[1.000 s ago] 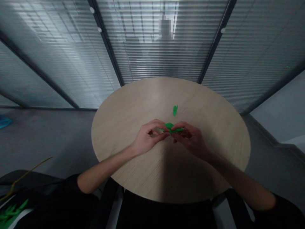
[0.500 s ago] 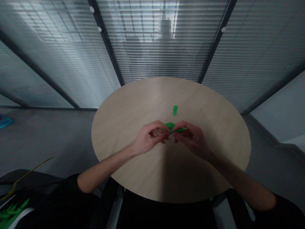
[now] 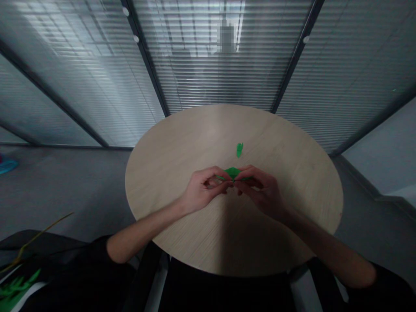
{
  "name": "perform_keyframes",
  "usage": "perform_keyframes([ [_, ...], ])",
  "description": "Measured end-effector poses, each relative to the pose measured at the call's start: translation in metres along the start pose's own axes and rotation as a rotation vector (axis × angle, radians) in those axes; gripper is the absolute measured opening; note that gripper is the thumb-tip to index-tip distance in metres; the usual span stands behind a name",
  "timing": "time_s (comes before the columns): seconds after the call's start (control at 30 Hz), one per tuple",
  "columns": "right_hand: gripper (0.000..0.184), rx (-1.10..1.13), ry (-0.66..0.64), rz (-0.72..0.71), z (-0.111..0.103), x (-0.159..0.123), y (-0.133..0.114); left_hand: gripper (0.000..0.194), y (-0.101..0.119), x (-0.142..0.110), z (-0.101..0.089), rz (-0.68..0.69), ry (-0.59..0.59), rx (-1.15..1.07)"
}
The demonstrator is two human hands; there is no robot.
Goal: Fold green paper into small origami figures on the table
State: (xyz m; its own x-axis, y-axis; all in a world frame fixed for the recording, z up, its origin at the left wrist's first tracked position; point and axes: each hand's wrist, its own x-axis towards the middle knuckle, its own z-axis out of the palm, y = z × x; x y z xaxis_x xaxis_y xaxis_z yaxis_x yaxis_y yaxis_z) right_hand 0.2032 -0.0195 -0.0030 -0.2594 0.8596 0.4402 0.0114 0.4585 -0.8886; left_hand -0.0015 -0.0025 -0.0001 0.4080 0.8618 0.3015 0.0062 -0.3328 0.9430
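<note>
Above the middle of the round table, a green folded piece, thin like paper [image 3: 232, 172], is pinched between both hands. My left hand [image 3: 208, 186] is closed on its left side, thumb and fingertips pressed together. From the right, my right hand [image 3: 261, 188] grips the same piece, its fingertips almost meeting those of the left. The fingers cover most of the piece, so its full shape is hidden. Just beyond the hands, a small green piece [image 3: 239, 150] with a notched upper end lies on the tabletop, touched by neither hand.
The round wooden table [image 3: 182, 143] stands against a glass wall with blinds [image 3: 214, 86]. At lower left is a dark chair [image 3: 39, 238] with a yellow strand [image 3: 45, 232] and green leaf-like shapes [image 3: 22, 286]. A blue object [image 3: 8, 165] lies on the floor at far left.
My right fingers have shifted slightly on the green piece, and less of its right side shows. Both hands have drawn marginally closer together. The small green piece on the table stays put.
</note>
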Motion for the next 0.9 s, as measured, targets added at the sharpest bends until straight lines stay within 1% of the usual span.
perform_keyframes([
  [0.27, 0.009, -0.028, 0.004, 0.005, 0.0008, 0.0009, -0.0022, 0.017, -0.0001, -0.0003, -0.0001, -0.014, 0.008, -0.024],
  [0.43, 0.016, -0.127, 0.021, 0.04, 0.0015, -0.0005, -0.0018, 0.023, -0.0048, -0.0019, 0.002, -0.035, 0.034, -0.062],
  [0.57, 0.016, -0.187, 0.049, 0.023, 0.0015, -0.0021, -0.0006, 0.026, -0.0063, -0.0023, 0.0033, -0.051, 0.043, -0.098],
  [0.77, 0.012, -0.191, 0.038, -0.026, 0.0033, -0.0018, -0.0032, 0.026, -0.0074, -0.0034, 0.0037, -0.033, 0.039, -0.093],
  [0.9, 0.016, -0.122, 0.066, 0.013, 0.0057, -0.0011, -0.0052, 0.026, -0.0073, -0.0041, 0.0046, -0.019, 0.044, -0.087],
])
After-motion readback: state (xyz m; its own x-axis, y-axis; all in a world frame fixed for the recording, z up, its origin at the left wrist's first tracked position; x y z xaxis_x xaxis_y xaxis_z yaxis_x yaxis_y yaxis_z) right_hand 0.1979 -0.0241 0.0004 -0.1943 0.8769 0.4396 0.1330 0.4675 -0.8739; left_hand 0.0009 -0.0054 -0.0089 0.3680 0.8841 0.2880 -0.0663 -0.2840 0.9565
